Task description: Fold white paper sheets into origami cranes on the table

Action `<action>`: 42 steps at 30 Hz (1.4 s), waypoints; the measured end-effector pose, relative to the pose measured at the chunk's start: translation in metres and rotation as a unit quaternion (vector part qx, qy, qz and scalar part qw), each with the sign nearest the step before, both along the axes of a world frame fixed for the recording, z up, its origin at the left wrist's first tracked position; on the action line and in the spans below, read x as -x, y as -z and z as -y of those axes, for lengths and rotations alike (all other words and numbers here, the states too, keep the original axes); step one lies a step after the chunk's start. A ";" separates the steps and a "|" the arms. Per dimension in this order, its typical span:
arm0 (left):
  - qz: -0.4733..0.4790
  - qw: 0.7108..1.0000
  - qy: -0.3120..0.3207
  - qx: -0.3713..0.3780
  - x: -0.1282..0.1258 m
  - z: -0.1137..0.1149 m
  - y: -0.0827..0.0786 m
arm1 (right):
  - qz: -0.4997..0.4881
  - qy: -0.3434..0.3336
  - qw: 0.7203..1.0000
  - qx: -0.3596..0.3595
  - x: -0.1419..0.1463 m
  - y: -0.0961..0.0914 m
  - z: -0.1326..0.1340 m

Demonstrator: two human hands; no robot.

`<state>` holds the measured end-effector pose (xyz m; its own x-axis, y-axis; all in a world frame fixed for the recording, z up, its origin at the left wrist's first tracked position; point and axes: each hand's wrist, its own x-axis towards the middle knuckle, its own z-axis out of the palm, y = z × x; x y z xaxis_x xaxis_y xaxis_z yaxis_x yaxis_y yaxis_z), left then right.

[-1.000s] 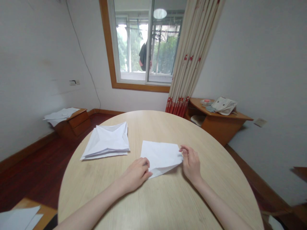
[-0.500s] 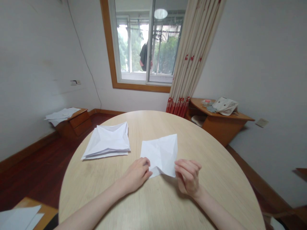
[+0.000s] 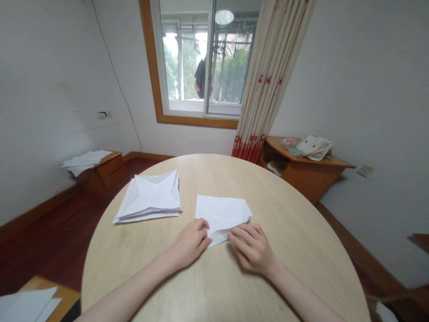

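A creased white sheet of paper point(image 3: 219, 211) lies on the round wooden table point(image 3: 214, 286), its near right part folded over. My left hand point(image 3: 192, 239) grips the sheet's near left edge, fingers curled above it and thumb at the border. At the near right side, my right hand point(image 3: 251, 246) has its bent fingers on the folded part; its thumb is largely hidden. To the left of the sheet sits a stack of folded white papers point(image 3: 150, 197), the top one showing star-like creases.
Behind the table are a window point(image 3: 204, 67) and a patterned curtain point(image 3: 268, 76). A corner desk point(image 3: 301, 174) at the right holds a cloth bag point(image 3: 315, 147). A low drawer cabinet point(image 3: 109, 170) with papers stands at the left. More white sheets point(image 3: 28, 304) lie at lower left.
My right hand has moved left and inward, bringing the sheet's raised right side down and over. My left hand has stayed at the near left edge.
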<state>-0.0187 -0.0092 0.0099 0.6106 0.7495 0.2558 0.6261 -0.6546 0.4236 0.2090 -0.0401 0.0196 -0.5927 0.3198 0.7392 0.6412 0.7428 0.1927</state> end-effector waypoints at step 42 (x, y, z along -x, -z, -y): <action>-0.107 0.987 0.098 -0.068 0.004 0.001 -0.004 | 0.048 0.069 0.981 0.175 -0.003 0.025 -0.028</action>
<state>-0.0228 -0.0104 0.0140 0.7918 0.5788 0.1949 0.5472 -0.8141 0.1946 0.2122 -0.0120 -0.0057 -0.5867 0.6262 0.5134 0.7319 0.6814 0.0053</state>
